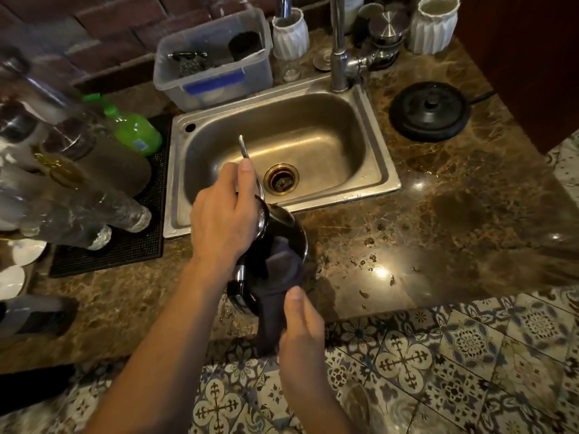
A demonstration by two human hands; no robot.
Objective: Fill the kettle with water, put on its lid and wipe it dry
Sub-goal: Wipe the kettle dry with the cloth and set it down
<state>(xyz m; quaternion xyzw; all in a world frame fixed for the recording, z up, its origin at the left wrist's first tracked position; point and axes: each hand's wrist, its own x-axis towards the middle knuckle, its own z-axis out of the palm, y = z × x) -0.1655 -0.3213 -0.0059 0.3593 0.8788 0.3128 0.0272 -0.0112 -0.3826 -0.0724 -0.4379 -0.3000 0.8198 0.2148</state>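
Observation:
A dark gooseneck kettle point(283, 228) stands on the marble counter just in front of the sink, its thin curved spout point(247, 155) reaching over the basin. My left hand point(224, 214) lies on top of the kettle and grips it, thumb up along the spout. The lid is hidden under that hand. My right hand point(302, 327) holds a dark grey cloth point(279, 283) pressed against the kettle's near side. The kettle's round black base point(430, 111) sits on the counter to the right of the sink.
The steel sink point(282, 142) has a tall tap point(338, 51) behind it. A clear plastic tub point(216, 61) and white ribbed cups point(289, 34) stand at the back. Glass bottles and a green bottle point(134, 130) crowd a black mat point(125, 245) on the left. Water drops dot the counter at right.

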